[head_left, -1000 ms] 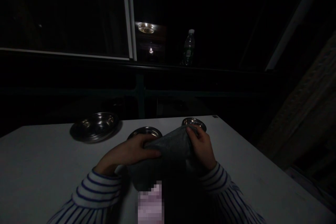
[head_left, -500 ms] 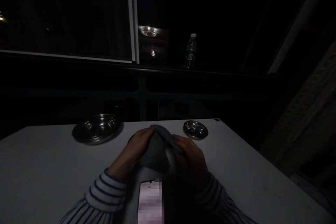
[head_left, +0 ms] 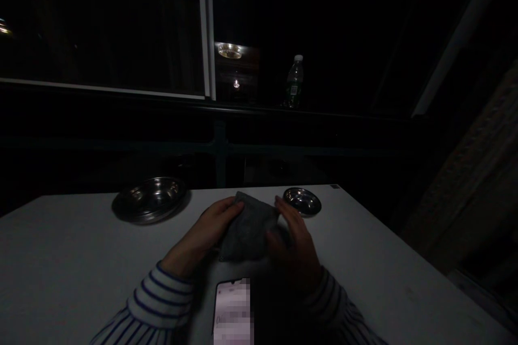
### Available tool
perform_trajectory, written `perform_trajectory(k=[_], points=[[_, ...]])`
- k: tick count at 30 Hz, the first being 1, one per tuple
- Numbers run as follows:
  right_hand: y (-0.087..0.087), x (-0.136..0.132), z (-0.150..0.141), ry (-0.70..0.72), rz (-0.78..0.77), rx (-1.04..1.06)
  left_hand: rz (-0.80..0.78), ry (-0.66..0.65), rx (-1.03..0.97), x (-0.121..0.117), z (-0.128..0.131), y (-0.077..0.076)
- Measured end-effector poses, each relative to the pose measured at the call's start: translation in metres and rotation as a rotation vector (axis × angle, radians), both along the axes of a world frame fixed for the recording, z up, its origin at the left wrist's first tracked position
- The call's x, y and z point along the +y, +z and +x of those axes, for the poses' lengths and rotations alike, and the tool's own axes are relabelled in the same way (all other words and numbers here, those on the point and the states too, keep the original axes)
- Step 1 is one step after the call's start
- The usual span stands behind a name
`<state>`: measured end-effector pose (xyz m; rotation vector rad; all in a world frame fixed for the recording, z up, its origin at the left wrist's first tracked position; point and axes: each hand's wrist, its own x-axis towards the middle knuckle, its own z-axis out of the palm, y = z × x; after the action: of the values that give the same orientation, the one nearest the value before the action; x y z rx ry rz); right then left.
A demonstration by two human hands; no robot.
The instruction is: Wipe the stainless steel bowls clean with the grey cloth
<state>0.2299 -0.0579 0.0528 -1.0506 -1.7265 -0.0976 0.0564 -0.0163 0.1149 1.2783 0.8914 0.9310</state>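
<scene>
A folded grey cloth lies low over the table in front of me, as a small, thick bundle. My left hand grips its left side, fingertips on top. My right hand sits at its right side, with the thumb on the cloth and the fingers along its far right edge. A small steel dish seen earlier behind the cloth is hidden, so I cannot tell whether the cloth rests on it.
A white table bears a wide steel bowl, a small steel dish and a lit phone near my body. A plastic water bottle stands beyond the table's far edge, behind a dark railing.
The cloth has come down from between my raised hands and now lies flatter and more compact. My hands have moved lower and apart, and the small dish behind it is covered.
</scene>
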Motion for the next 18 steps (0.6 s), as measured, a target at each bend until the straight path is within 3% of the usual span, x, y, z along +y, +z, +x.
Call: perform_trajectory(k=[3, 5, 9, 12, 15, 18], points=[[0.007, 0.000, 0.005, 0.171, -0.396, 0.437, 0.011, -0.076, -0.045, -0.002, 0.001, 0.000], [0.010, 0.003, 0.006, 0.263, -0.566, 0.590, 0.028, -0.074, -0.042, -0.002, 0.002, -0.002], [0.010, 0.009, 0.007, 0.111, -0.529, 0.750, 0.015, -0.163, 0.054, 0.000, -0.002, -0.006], [0.008, 0.011, 0.011, 0.074, -0.483, 0.832, -0.006, -0.231, 0.094, 0.002, -0.005, -0.008], [0.006, 0.009, 0.016, 0.077, -0.357, 0.625, -0.019, -0.121, 0.110, 0.005, -0.004, -0.008], [0.002, 0.007, 0.019, 0.162, -0.138, 0.126, -0.035, -0.013, 0.052, 0.008, -0.003, -0.007]])
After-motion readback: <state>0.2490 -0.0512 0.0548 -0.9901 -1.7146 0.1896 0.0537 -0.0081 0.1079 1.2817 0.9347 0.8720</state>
